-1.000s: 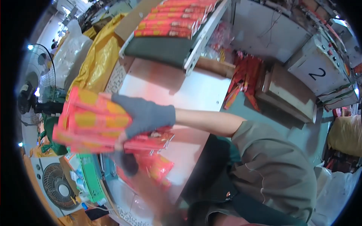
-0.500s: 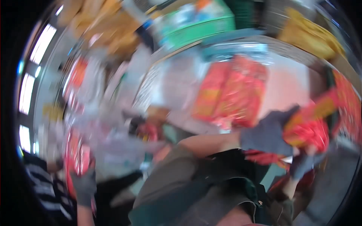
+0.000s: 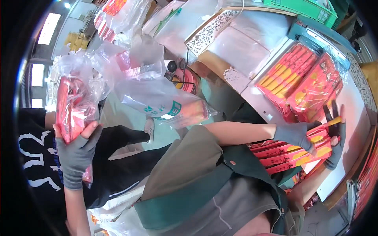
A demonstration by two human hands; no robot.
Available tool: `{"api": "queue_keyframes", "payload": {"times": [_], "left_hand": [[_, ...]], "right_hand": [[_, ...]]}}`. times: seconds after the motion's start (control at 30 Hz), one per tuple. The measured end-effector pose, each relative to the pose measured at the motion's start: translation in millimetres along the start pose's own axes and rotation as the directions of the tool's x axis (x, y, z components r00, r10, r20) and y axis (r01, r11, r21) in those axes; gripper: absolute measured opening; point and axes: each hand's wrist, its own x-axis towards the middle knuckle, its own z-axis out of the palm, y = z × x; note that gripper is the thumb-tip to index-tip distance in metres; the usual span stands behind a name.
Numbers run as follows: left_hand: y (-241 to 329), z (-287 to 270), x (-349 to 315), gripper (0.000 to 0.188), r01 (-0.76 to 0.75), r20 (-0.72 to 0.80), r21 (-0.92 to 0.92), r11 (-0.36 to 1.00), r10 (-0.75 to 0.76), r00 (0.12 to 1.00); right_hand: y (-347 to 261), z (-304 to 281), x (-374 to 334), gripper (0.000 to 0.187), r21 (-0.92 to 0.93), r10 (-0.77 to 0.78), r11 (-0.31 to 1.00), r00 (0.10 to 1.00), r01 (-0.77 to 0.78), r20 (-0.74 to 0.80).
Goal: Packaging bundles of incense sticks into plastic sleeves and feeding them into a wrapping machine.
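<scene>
My left hand (image 3: pixel 297 137), in a grey fingerless glove, is closed on a bundle of long red packets (image 3: pixel 289 157) with yellow-orange ends. The bundle lies across in front of my apron. At its right end is my right hand (image 3: pixel 336 143), also gloved, its fingers stretched out and spread. One narrow red-orange packet (image 3: pixel 328 123) sticks out across those fingers, touching them. Beyond my hands, red packets (image 3: pixel 289 72) stand in a row beside a clear-wrapped red pack (image 3: pixel 317 86) on the white worktop (image 3: pixel 354 122).
At left a co-worker's gloved hand (image 3: pixel 78 161) holds up red packets in clear plastic (image 3: pixel 75 106). Plastic bags (image 3: pixel 151 98) with red items hang between us. A green crate (image 3: pixel 303 10) is at the back. More red packets (image 3: pixel 366 188) stand by the right edge.
The view has swung, so the worktop now appears farther right. The bundle in my left hand now lies flatter with its packets in view, and my right hand's fingers have spread.
</scene>
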Motion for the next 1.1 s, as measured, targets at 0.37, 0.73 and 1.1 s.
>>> {"api": "queue_keyframes", "payload": {"times": [0.37, 0.73, 1.1], "left_hand": [[-46, -37, -70, 0.061, -0.121, -0.240, 0.232, 0.965, 0.178, 0.954], [61, -138, -125, 0.022, 0.051, -0.423, 0.755, 0.653, 0.427, 0.799], [91, -280, -138, 0.016, 0.444, -0.373, 0.894, 0.052, 0.635, 0.676]], "right_hand": [[18, 31, 38, 0.051, 0.037, 0.228, 0.969, 0.940, -0.245, 0.252], [22, 43, 54, 0.024, -0.154, 0.220, 0.970, 0.946, -0.186, 0.240], [25, 51, 43, 0.021, -0.047, 0.186, 0.982, 0.980, -0.183, 0.065]]}}
